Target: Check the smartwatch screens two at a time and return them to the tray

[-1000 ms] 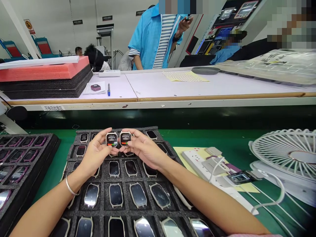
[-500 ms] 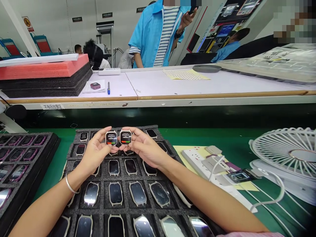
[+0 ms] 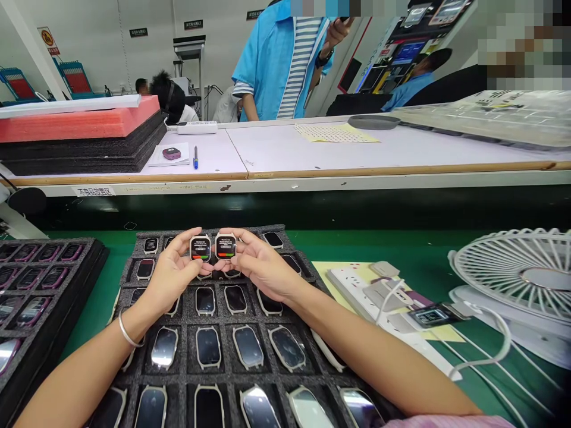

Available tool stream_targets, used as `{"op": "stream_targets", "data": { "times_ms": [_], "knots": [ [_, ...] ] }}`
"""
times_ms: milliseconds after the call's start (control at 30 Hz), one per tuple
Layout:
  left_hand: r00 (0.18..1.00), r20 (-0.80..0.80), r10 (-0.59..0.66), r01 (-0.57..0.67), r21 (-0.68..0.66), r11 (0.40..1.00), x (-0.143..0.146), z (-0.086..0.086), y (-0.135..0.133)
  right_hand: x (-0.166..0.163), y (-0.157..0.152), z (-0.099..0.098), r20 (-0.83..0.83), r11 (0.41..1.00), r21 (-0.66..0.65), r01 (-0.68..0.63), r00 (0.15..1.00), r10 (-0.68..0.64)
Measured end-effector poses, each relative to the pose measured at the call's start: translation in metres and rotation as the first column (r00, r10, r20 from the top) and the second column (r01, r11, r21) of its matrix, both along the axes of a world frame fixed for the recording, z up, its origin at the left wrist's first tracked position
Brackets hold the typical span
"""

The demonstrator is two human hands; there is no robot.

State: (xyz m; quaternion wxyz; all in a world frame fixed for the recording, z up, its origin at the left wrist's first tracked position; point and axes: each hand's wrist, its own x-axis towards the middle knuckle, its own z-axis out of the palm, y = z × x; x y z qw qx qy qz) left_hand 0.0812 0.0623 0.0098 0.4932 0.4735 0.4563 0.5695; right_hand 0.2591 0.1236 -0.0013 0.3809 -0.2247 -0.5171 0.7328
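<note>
My left hand grips a strapless smartwatch by its edges, with the thumb at its lower corner. Beside it, my right hand holds a second strapless smartwatch. Both lit screens face me, showing white text above a red and green strip, too small to read. They are held side by side over the far part of a dark foam tray. Light-framed watch bodies, such as one watch, lie in the tray's compartments. My hands and forearms hide some of these.
Another foam tray holds purple-framed watches at left. To the right are a power strip with cables and a white fan. A raised shelf bears stacked foam and a pen. A person in blue stands behind it.
Both hands keep hold of the two smartwatches in nearly the same place. The whole view has shifted very slightly.
</note>
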Motion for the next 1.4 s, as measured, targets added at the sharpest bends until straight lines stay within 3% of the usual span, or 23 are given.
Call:
{"op": "stream_targets", "data": {
  "times_ms": [333, 667, 1400],
  "knots": [
    [0.999, -0.019, 0.039, -0.039, -0.001, 0.999, 0.0023, 0.0019, -0.0002, -0.0004, -0.0004, -0.0035, 0.010, 0.999, 0.039, -0.013, 1.000, 0.012],
    [1.000, 0.011, -0.017, 0.017, -0.024, 1.000, 0.0008, -0.0002, -0.0013, -0.0006, -0.0002, -0.0036, 0.028, 0.997, 0.073, 0.029, 0.999, -0.031],
    [1.000, 0.026, -0.007, 0.008, -0.070, 0.998, 0.0027, 0.0000, -0.0014, -0.0006, -0.0010, -0.0023, 0.100, 0.994, 0.101, 0.046, 0.993, -0.056]
  ]
}}
